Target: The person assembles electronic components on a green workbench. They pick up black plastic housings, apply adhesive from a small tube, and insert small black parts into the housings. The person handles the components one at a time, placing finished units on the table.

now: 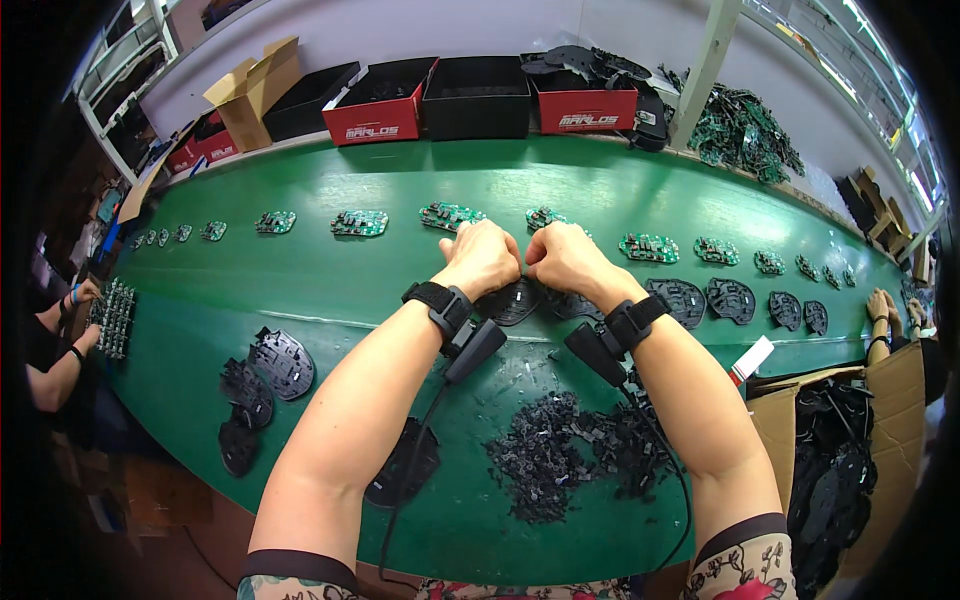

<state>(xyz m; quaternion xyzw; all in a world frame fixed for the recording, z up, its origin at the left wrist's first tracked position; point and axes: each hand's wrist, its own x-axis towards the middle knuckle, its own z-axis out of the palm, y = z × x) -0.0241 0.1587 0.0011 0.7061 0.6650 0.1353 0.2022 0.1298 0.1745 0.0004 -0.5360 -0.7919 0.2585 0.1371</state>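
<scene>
Your left hand (pixel 480 258) and right hand (pixel 568 258) are curled, knuckles up, nearly meeting over a black plastic shell (pixel 513 304) midway between the near and far edges of the counter (pixel 380 280). The step in hand appears to be fine fingertip work at that shell; the next move likely calls for steady, matched pressure. Whether you pinch anything cannot be told: your fingertips are hidden. Your right hand partly covers a circuit board (pixel 543 215) toward the far edge.

Passage (pixel 400 178) between boards (pixel 450 214) and boxes (pixel 375 131)
</scene>
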